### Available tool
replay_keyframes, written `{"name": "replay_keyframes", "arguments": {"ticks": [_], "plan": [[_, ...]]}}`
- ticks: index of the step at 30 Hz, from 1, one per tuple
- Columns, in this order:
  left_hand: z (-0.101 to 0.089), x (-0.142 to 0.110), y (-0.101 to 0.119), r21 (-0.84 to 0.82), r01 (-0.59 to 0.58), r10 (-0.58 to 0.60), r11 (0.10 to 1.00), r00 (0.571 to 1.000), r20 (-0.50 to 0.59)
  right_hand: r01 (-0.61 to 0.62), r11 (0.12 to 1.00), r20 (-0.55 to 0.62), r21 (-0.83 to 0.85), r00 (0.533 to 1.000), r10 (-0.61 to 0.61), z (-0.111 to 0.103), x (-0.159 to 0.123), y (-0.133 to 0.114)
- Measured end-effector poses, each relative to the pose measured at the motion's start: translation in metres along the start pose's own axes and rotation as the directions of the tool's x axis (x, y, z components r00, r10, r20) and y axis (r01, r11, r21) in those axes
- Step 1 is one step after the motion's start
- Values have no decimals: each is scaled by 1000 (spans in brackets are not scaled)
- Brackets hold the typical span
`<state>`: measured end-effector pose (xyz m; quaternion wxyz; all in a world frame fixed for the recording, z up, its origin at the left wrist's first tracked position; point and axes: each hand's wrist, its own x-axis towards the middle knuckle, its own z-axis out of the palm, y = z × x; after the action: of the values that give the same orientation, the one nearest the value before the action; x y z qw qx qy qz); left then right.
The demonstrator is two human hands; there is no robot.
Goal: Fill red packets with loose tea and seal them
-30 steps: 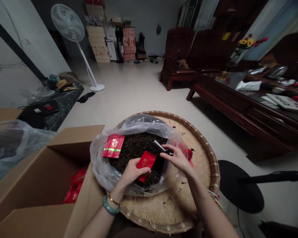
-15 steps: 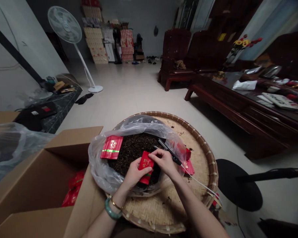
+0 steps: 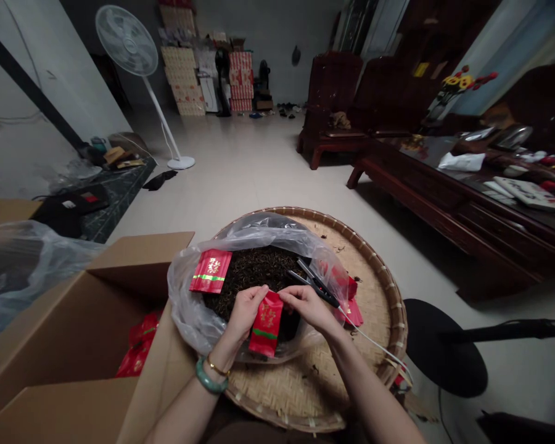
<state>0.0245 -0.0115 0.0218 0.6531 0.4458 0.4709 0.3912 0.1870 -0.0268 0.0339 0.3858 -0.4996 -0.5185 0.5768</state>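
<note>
A red tea packet [image 3: 266, 325] with gold print and a green stripe hangs upright between my hands. My left hand [image 3: 247, 311] pinches its top left corner; my right hand [image 3: 305, 303] pinches the top right corner. Below and behind them is a clear plastic bag [image 3: 185, 330] of dark loose tea leaves [image 3: 254, 268]. On the tea at the left lies a stack of red packets [image 3: 211, 271]. A black corded tool like a hair straightener [image 3: 321, 288], its jaws apart, rests just beyond my right hand.
The bag sits on a round woven bamboo tray [image 3: 374, 296], with more red packets [image 3: 351, 311] at its right. An open cardboard box [image 3: 69, 333] holding red packets stands at the left. A black round stand base [image 3: 446, 348] is on the right; a wooden table [image 3: 425, 191] lies beyond.
My left hand has moved from the packet's side up to its top left corner. The packet has shifted slightly down and left, and both hands now hold its top edge.
</note>
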Motion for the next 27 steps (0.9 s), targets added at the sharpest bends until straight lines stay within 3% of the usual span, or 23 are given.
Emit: {"name": "replay_keyframes", "arguments": {"ticks": [5, 8, 11, 13, 15, 16, 18, 20, 23, 24, 26, 27], "plan": [[-5, 2, -3, 24, -52, 54, 998, 995, -88, -49, 994, 48, 98, 998, 44, 13, -6, 7], [-8, 4, -4, -32, -40, 35, 999, 989, -142, -30, 994, 1, 102, 1000, 30, 18, -7, 20], [-10, 4, -7, -167, -1, -26, 986, 988, -155, -11, 984, -179, 177, 983, 43, 11, -1, 29], [-11, 6, -10, -179, -36, 3, 983, 984, -180, 70, 969, -395, 239, 918, 31, 9, 5, 23], [-11, 8, -14, -24, -117, 109, 993, 967, -229, 168, 952, -522, 257, 853, -9, 16, 10, 7], [-11, 9, -16, 82, -157, 173, 984, 954, -243, 193, 946, -474, 259, 879, -50, 23, 13, -4], [-13, 11, -18, 261, -228, 294, 938, 922, -251, 182, 936, -174, 301, 976, -133, 42, 17, -25], [-21, 13, -13, 345, -273, 373, 898, 889, -267, 167, 918, 30, 361, 981, -190, 56, 21, -39], [-44, 15, 5, 459, -278, 460, 844, 816, -351, 130, 921, 5, 367, 990, -142, 55, 25, -39], [-53, 16, 11, 581, -241, 512, 777, 779, -361, 104, 929, -22, 354, 994, -103, 50, 25, -34], [-71, 18, 23, 822, -128, 621, 555, 721, -307, 43, 946, -46, 320, 999, -30, 37, 23, -21], [-78, 19, 27, 898, -56, 644, 437, 717, -269, 14, 953, -49, 301, 999, 0, 31, 21, -14]]}}
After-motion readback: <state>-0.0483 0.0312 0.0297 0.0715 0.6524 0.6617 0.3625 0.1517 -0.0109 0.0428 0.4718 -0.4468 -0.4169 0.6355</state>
